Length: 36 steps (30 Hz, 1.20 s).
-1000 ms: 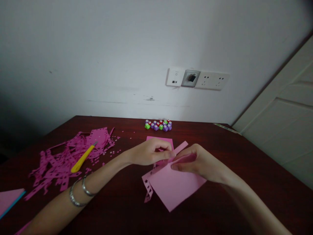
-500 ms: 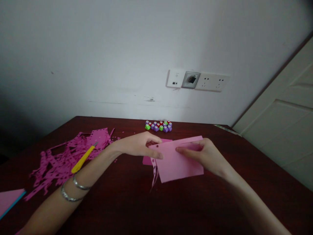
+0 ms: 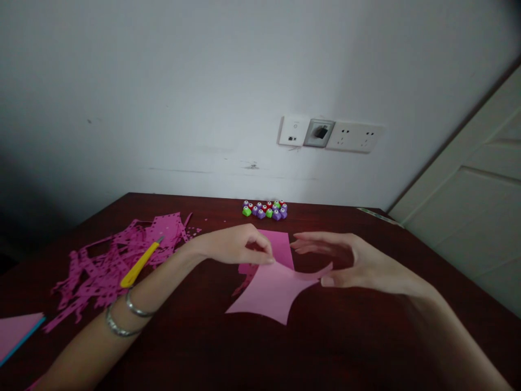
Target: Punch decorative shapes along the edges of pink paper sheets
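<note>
My left hand (image 3: 238, 244) pinches one corner of a light pink sheet of paper (image 3: 268, 293) between thumb and fingers. The sheet hangs over the table with its edges curving inward. My right hand (image 3: 360, 263) is open beside the sheet's right corner, thumb and fingers spread; its thumb is close to that corner, and I cannot tell whether they touch. Behind the sheet lies a darker pink paper (image 3: 279, 244), partly covered by the left hand and the sheet. A perforated pink strip (image 3: 244, 282) shows just left of the held sheet.
Cut pink strips (image 3: 95, 277) are heaped at the left, with a yellow craft knife (image 3: 140, 265) on them. Small purple, green and red pieces (image 3: 264, 210) stand by the wall. Pink and blue paper (image 3: 18, 331) lies at the left edge. Wall sockets (image 3: 354, 137) are above the table.
My right hand has let go of the light pink sheet and opened out to the right. The sheet has dropped lower and bent, now held by the left hand.
</note>
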Tool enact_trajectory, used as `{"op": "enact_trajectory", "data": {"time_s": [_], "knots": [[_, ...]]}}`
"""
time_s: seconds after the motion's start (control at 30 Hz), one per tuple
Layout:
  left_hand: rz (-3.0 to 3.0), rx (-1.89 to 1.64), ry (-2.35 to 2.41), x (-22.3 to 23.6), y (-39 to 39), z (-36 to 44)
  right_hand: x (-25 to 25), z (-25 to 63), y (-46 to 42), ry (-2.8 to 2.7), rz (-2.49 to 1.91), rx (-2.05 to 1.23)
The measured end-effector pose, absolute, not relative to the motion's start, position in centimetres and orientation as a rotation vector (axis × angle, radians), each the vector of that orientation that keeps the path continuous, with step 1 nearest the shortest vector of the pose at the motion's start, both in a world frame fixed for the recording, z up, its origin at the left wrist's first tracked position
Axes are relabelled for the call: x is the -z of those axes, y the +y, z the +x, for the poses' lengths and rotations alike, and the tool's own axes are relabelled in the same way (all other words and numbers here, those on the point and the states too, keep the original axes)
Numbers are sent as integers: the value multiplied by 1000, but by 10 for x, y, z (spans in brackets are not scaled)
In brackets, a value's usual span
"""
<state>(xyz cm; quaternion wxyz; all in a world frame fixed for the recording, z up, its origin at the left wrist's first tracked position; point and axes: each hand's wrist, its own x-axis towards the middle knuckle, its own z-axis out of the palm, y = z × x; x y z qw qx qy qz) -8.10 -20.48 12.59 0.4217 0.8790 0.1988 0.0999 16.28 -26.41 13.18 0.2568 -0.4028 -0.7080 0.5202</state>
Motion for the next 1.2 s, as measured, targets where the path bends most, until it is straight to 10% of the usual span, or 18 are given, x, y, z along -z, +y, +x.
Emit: {"op": "enact_trajectory", "data": {"time_s": [0.23, 0.47, 1.2], "knots": [[2197, -124, 422, -122, -213, -71, -109, 124, -273, -1971, -1126, -1504], [2229, -887, 967, -131, -219, -72, -107, 130, -263, -1728, -1215, -1298], [2208, -427, 553, -129, -227, -67, -111, 118, -282, -1913, -1161, -1031]]}}
